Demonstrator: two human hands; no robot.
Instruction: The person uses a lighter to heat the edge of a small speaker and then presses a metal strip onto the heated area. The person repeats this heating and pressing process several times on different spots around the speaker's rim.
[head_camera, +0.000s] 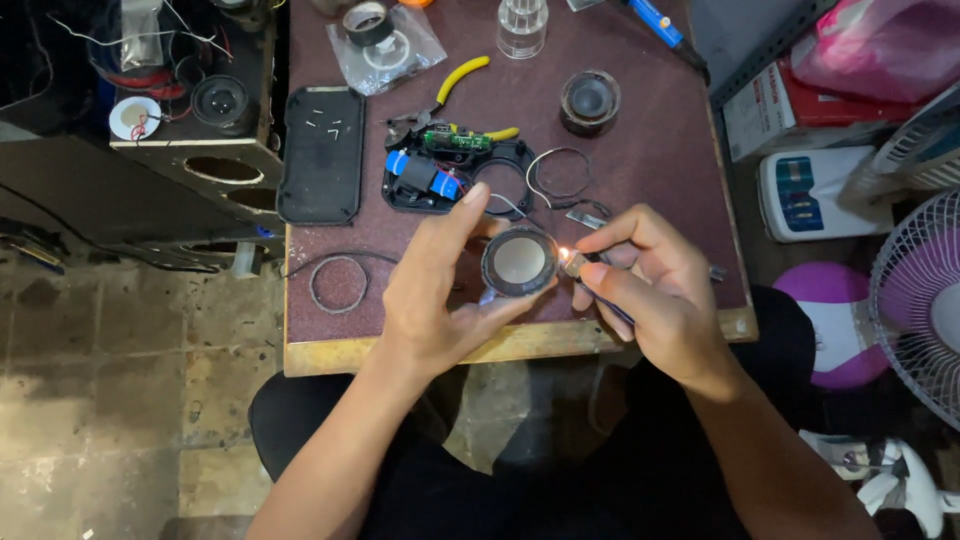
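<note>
**A:** From the head camera, what is each hand doing?

**B:** The left hand (440, 290) has its fingers curled round a small round black speaker driver with a pale silvery cone (519, 261), thumb on the lower rim, index finger stretched up behind it. It is held just above the near part of the dark maroon tabletop (660, 160). The right hand (650, 285) is closed on a small lighter (580, 264), whose little orange flame (564, 251) burns right at the driver's right rim.

**A:** And around them?

**B:** Just behind the hands lies an opened black plastic speaker housing with a green circuit board and a blue cylindrical battery (445, 170). To its left sits a flat black rounded-rectangle cover panel (321, 155), with a thin dark ring (338, 283) nearer the edge. Yellow-handled pliers (455, 85) lie farther back, beside a second round dark speaker driver (589, 102) and a clear ribbed plastic cup (522, 25).
</note>
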